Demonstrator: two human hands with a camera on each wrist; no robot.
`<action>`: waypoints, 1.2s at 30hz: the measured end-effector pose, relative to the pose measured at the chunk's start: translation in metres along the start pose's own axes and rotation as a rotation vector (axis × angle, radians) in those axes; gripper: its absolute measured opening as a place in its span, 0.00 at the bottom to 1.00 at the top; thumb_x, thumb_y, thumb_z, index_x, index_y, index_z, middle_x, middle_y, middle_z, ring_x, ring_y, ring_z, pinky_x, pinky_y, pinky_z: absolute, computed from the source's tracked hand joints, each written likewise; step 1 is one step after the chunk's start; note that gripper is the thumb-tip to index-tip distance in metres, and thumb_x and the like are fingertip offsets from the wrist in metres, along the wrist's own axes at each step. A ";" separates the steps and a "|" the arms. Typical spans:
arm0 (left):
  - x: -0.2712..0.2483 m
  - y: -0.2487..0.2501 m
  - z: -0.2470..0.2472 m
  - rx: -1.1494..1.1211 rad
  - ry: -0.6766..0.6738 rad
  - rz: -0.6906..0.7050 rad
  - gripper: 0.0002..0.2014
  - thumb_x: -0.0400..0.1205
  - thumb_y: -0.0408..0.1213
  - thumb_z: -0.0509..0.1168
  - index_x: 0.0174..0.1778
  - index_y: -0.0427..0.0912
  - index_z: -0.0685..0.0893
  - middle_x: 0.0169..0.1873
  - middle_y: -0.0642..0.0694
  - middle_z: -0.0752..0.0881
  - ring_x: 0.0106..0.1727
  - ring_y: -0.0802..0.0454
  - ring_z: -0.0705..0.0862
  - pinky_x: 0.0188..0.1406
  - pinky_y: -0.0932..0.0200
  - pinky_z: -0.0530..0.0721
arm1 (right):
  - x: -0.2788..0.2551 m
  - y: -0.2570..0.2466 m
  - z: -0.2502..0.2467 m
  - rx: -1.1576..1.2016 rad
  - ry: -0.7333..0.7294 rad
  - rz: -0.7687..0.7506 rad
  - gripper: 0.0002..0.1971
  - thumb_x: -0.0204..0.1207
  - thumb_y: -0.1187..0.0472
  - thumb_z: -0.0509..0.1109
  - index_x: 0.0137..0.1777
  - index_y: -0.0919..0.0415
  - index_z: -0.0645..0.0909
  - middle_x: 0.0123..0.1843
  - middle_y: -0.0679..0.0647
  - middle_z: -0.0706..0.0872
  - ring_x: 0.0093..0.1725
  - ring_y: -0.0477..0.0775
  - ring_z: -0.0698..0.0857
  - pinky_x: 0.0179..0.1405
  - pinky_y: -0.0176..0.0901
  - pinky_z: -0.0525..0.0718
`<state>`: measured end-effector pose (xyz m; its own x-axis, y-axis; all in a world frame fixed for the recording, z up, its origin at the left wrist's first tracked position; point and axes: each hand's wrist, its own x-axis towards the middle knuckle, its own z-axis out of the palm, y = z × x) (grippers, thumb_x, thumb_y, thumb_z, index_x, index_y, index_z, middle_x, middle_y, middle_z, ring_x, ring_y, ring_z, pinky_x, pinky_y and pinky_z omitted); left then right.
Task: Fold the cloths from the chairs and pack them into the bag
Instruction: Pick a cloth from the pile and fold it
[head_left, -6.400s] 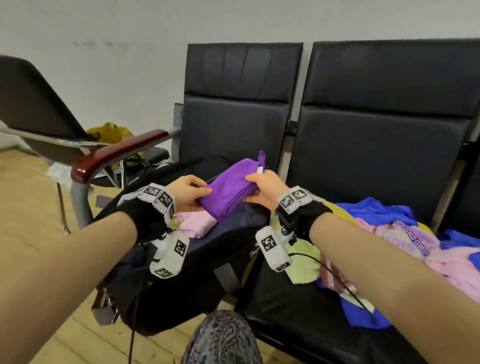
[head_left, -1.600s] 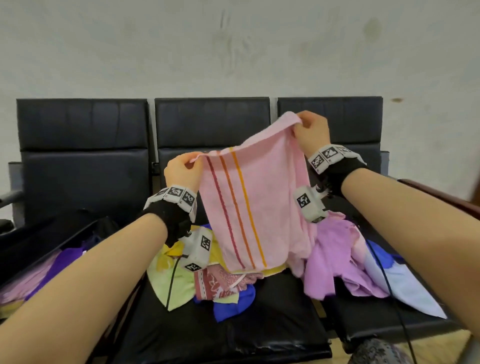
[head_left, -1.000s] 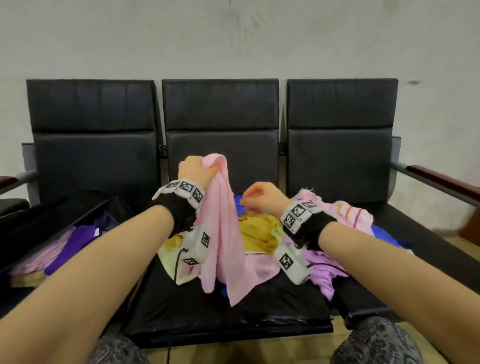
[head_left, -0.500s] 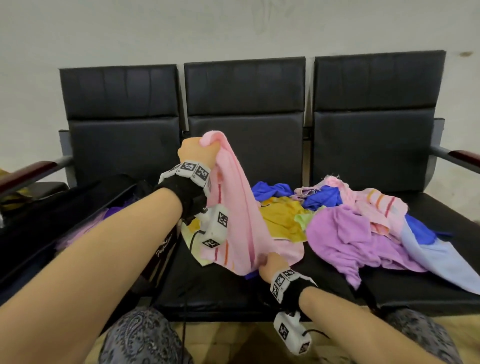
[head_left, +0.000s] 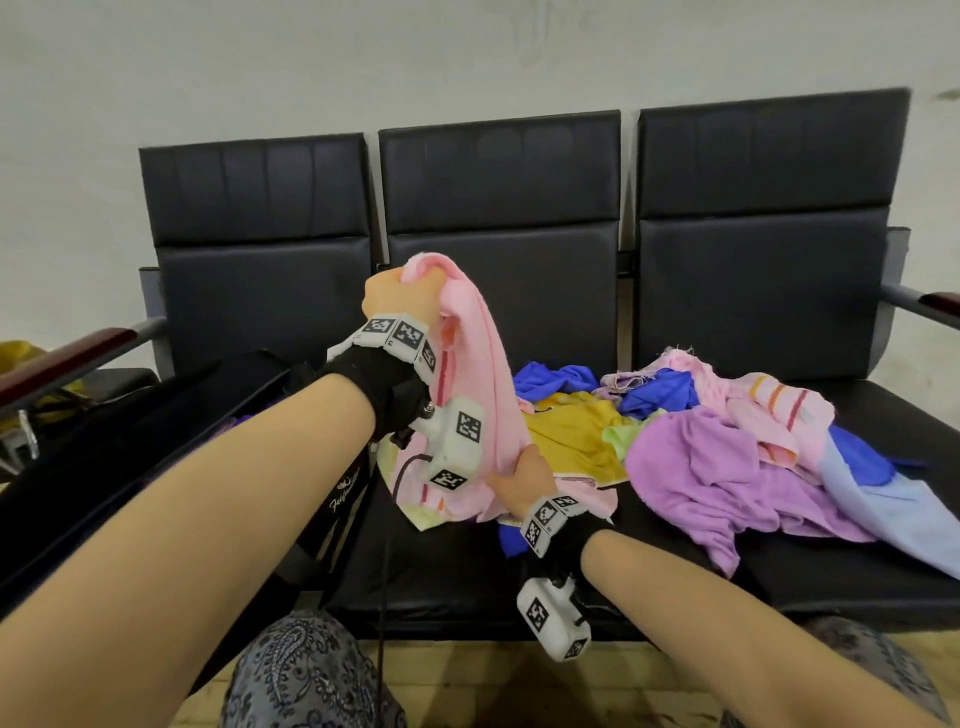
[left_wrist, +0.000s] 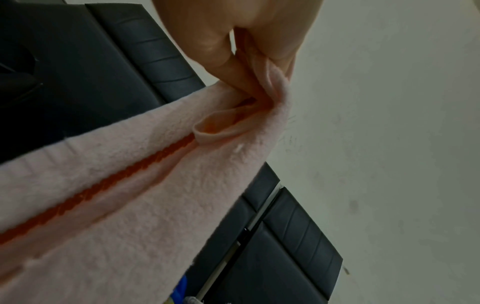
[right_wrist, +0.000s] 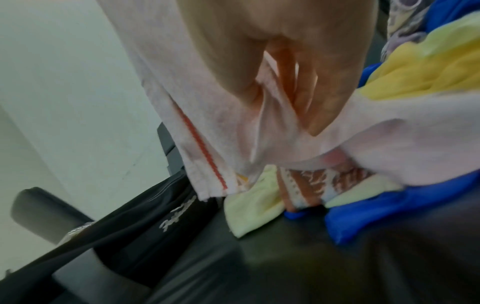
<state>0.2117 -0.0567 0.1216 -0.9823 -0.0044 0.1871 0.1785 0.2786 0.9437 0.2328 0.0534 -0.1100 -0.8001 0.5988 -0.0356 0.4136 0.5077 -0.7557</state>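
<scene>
Black seats (head_left: 498, 561), cloth pile (head_left: 727, 457) right; left hand (head_left: 397, 293) pinches pink towel (head_left: 483, 395) top, right hand (head_left: 522, 480) pinches bottom; bag (head_left: 130, 441) left.

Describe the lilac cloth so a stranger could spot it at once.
Find the row of three black chairs. A cloth pile spreads over the middle and right seats; the lilac cloth lies at its front, across the gap between them. It is the only plain purple piece, crumpled.
</scene>
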 end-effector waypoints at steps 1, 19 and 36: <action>0.000 0.002 -0.003 -0.003 0.008 0.014 0.15 0.77 0.36 0.61 0.23 0.44 0.71 0.22 0.49 0.73 0.25 0.53 0.71 0.25 0.62 0.68 | 0.000 -0.002 -0.005 -0.040 -0.002 0.009 0.25 0.76 0.57 0.68 0.68 0.69 0.68 0.66 0.65 0.77 0.65 0.64 0.77 0.58 0.49 0.75; 0.017 -0.063 0.031 0.238 -0.157 -0.120 0.07 0.82 0.35 0.59 0.42 0.39 0.80 0.55 0.41 0.84 0.52 0.44 0.84 0.54 0.63 0.80 | 0.026 -0.003 -0.156 0.504 -0.127 0.059 0.08 0.79 0.61 0.66 0.49 0.68 0.81 0.46 0.63 0.83 0.46 0.59 0.83 0.48 0.51 0.84; 0.027 -0.102 0.039 0.678 -0.175 0.260 0.18 0.81 0.47 0.58 0.31 0.40 0.79 0.35 0.40 0.78 0.41 0.38 0.79 0.36 0.56 0.75 | 0.025 -0.017 -0.139 0.832 -0.098 -0.050 0.09 0.82 0.69 0.61 0.43 0.65 0.81 0.39 0.59 0.84 0.40 0.54 0.85 0.37 0.44 0.88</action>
<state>0.1651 -0.0473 0.0197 -0.9178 0.2792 0.2821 0.3880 0.7811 0.4893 0.2664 0.1456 -0.0076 -0.8588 0.5121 -0.0169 -0.0483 -0.1136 -0.9924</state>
